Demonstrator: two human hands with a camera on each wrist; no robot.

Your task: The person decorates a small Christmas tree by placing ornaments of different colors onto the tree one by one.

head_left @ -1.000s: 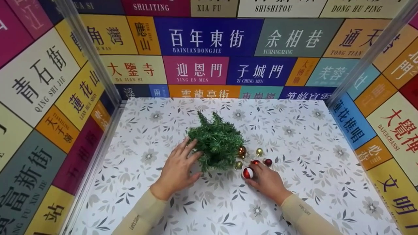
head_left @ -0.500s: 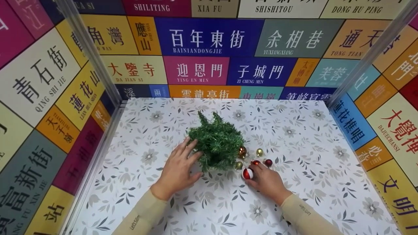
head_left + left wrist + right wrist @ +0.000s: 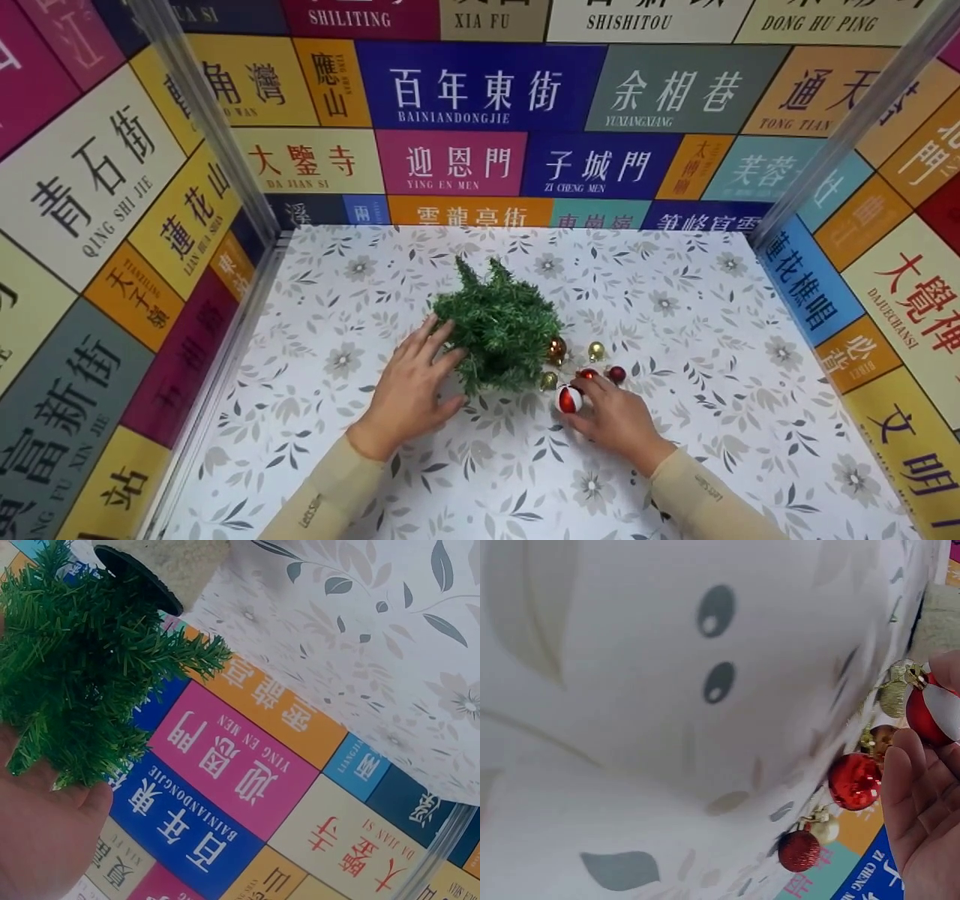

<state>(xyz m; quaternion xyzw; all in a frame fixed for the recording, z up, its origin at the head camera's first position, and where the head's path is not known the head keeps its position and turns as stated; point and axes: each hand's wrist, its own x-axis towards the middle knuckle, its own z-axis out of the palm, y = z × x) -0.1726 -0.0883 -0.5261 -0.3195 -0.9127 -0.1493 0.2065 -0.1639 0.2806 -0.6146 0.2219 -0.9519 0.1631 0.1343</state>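
Note:
A small green artificial Christmas tree stands mid-table in the head view. My left hand touches its left side with spread, fairly straight fingers; the left wrist view shows the fingertips among the branches. To the right of the tree, my right hand holds a red-and-white Christmas ball between thumb and fingers. The right wrist view shows the gold cap and loop on that ball. A shiny red ball lies by the right fingers, partly covered by them in the head view.
Loose baubles lie between the tree and right hand: a copper one, gold ones, and a dark red one. The table has a floral cover. Sign-printed walls enclose its back and sides.
The red-and-white ball has turned slightly in my right fingers, so its red stripe now shows between white parts. The left hand and tree stay almost still.

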